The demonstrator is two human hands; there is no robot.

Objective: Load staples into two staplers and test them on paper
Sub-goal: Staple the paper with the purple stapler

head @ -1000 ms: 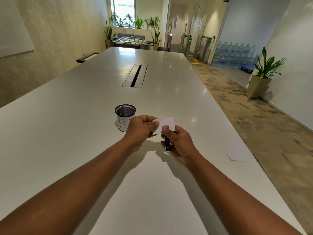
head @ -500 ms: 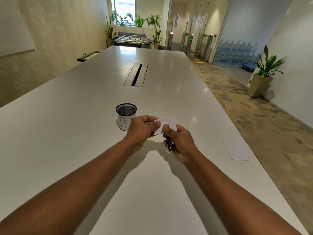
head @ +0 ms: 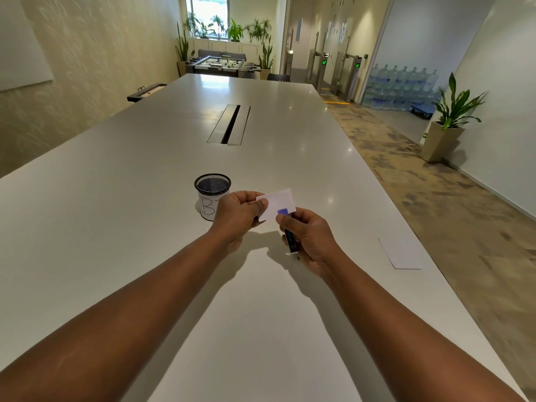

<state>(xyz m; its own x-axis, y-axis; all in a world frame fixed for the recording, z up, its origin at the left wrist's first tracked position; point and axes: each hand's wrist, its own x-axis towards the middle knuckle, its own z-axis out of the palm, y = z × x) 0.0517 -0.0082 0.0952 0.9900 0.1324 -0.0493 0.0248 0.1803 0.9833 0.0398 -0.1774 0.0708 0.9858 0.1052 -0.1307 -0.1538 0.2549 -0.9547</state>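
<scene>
Stapler nose on paper slip, both hands raised above the surface.

Left hand (head: 237,211) pinches the paper slip (head: 278,203) by its 9 o'clock edge. Right hand (head: 310,239) is clamped round a dark stapler (head: 290,237), purple tip over the slip's 5 o'clock corner, apparently biting it. Mesh cup (head: 212,195) marked "B" stands at 9 o'clock of the hands; a second sheet (head: 401,253) lies at 3 o'clock on the surface (head: 116,198).

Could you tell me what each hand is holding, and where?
Left hand pinches the paper by its left edge; right hand grips the stapler around its body.
</scene>
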